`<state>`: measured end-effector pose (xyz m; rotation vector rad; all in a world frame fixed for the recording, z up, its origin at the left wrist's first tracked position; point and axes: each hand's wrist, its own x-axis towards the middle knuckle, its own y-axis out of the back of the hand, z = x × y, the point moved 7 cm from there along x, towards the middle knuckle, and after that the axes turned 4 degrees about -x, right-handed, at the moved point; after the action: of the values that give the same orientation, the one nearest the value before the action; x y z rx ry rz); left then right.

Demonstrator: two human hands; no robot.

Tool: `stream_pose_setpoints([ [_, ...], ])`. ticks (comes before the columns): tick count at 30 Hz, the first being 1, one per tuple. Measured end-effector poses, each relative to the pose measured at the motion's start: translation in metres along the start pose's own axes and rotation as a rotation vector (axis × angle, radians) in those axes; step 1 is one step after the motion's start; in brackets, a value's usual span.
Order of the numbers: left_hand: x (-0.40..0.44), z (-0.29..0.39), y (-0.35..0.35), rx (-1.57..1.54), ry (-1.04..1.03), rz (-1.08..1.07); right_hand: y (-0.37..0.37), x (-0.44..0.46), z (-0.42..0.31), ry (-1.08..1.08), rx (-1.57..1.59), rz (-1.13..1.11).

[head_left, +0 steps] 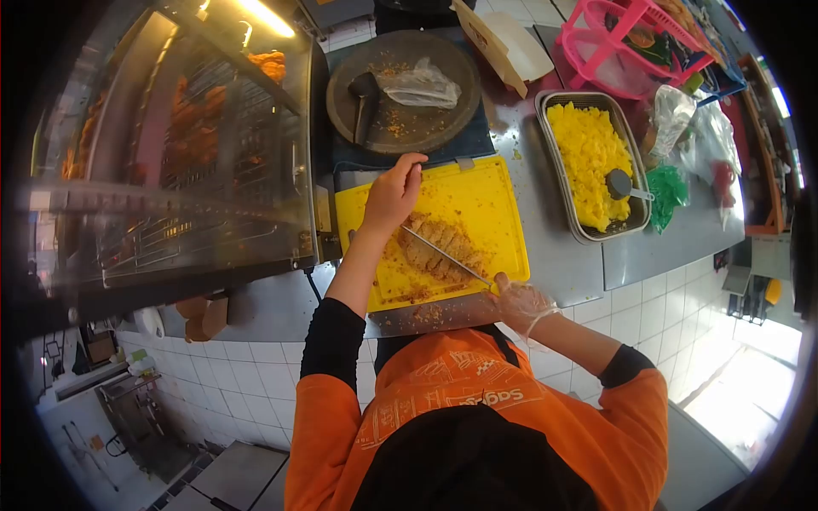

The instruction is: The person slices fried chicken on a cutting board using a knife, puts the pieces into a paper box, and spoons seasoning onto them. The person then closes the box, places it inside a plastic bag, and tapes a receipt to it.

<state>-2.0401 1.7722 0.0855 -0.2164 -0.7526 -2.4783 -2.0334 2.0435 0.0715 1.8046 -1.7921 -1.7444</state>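
Observation:
A breaded, fried cutlet lies on a yellow cutting board, sliced across into several strips, with crumbs scattered round it. My right hand, in a clear plastic glove, is closed round the yellow handle of a knife. Its long thin blade crosses the cutlet diagonally. My left hand looks bare and is over the far edge of the board, beyond the cutlet. Its fingers are curled together; what they hold, if anything, I cannot make out.
Behind the board is a round dark slab bearing a black scoop and a plastic bag. A tray of yellow food stands right, near a pink basket. A lit glass food cabinet stands left.

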Motion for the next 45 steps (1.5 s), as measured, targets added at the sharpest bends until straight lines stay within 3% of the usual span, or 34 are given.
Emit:
stream_pose_setpoints([
  [1, 0.005, 0.005, 0.002, 0.001, 0.000, 0.012, 0.004, 0.001, -0.004, 0.061, -0.011, 0.020],
  [4, 0.017, 0.008, 0.007, -0.056, 0.028, 0.027, 0.005, 0.006, 0.003, -0.101, 0.004, -0.089],
  [10, 0.004, -0.037, -0.019, -0.082, 0.144, -0.085, -0.032, 0.031, 0.019, -0.053, 0.004, -0.117],
  [14, -0.001, -0.061, -0.022, -0.145, 0.241, -0.141, -0.021, 0.028, -0.002, 0.095, -0.165, -0.080],
  [16, 0.008, -0.047, -0.021, -0.090, 0.195, -0.144, -0.020, 0.031, 0.001, 0.237, -0.143, -0.019],
  [20, 0.016, -0.039, -0.034, -0.027, 0.135, -0.185, -0.018, 0.042, 0.016, -0.023, -0.085, -0.200],
  [23, 0.019, -0.014, -0.018, 0.047, -0.248, -0.033, -0.001, 0.036, 0.020, -0.097, 0.045, -0.201],
  [24, 0.016, 0.015, -0.004, 0.147, -0.254, -0.019, 0.006, 0.031, 0.020, -0.111, 0.108, -0.175],
  [26, -0.013, 0.054, 0.029, 0.132, -0.392, 0.216, 0.013, 0.020, 0.021, -0.166, 0.197, -0.149],
  [29, -0.110, 0.079, 0.060, 0.278, -0.308, 0.274, 0.029, 0.004, 0.042, -0.363, 0.139, 0.016],
  [32, -0.215, 0.067, 0.071, 0.479, -0.243, 0.315, 0.036, 0.004, 0.071, -0.422, -0.068, 0.251],
  [33, -0.253, 0.042, 0.081, 0.633, -0.084, 0.229, 0.033, 0.008, 0.078, -0.412, -0.095, 0.313],
  [34, -0.274, 0.028, 0.098, 0.623, -0.025, 0.344, 0.029, 0.012, 0.084, -0.404, -0.124, 0.376],
  [35, -0.308, -0.003, 0.125, 0.549, 0.256, 0.500, 0.030, 0.014, 0.085, -0.402, -0.152, 0.439],
  [36, -0.339, -0.028, 0.154, 0.450, 0.405, 0.694, 0.033, 0.019, 0.083, -0.424, -0.098, 0.374],
  [38, -0.414, -0.083, 0.222, 0.684, 0.597, 0.890, 0.051, 0.011, 0.059, -0.362, -0.124, 0.601],
  [39, -0.430, -0.089, 0.252, 0.707, 0.554, 0.958, 0.057, 0.005, 0.043, -0.329, -0.143, 0.716],
  [40, -0.454, -0.112, 0.285, 0.717, 0.491, 0.956, 0.055, 0.002, 0.023, -0.248, -0.146, 0.741],
  [43, -0.469, -0.138, 0.340, 0.438, 0.627, 0.833, 0.036, 0.007, -0.035, -0.034, -0.128, 0.779],
  [45, -0.468, -0.150, 0.375, 0.461, 0.615, 0.739, 0.018, 0.019, -0.062, 0.054, -0.060, 0.751],
])
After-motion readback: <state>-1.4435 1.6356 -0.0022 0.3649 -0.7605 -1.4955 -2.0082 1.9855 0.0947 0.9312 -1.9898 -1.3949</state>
